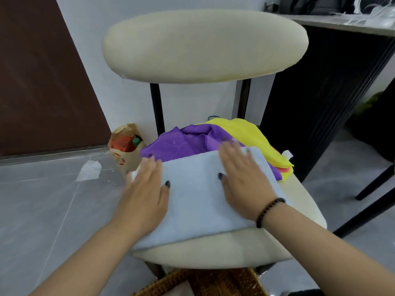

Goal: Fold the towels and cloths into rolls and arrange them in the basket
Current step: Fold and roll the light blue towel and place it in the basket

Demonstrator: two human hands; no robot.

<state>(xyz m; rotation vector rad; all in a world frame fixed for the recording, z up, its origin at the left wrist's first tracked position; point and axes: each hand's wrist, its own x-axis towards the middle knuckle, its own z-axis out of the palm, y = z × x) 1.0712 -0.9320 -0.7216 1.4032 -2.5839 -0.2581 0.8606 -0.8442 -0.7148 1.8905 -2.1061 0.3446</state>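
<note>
Towel: pale blue towel (196, 195), soft terry, folded into a flat rectangle, lying on the chair (213, 251) seat.
Hands: left hand (145, 195) and right hand (241, 180) both flat with straight fingers, pressing the towel's 9 and 3 o'clock sides.
Cloths: crumpled purple cloth (183, 144) and yellow cloth (252, 135) heaped at 12 o'clock.
Basket: woven wicker basket (213, 280), 6 o'clock, below the seat.
Chair: cream padded, oval backrest.

Cream padded chair (213, 253). Brown paper bag (123, 154) on floor beside chair's left edge, crumpled white paper (89, 170) left of bag. Dark table (342, 24) top right.
</note>
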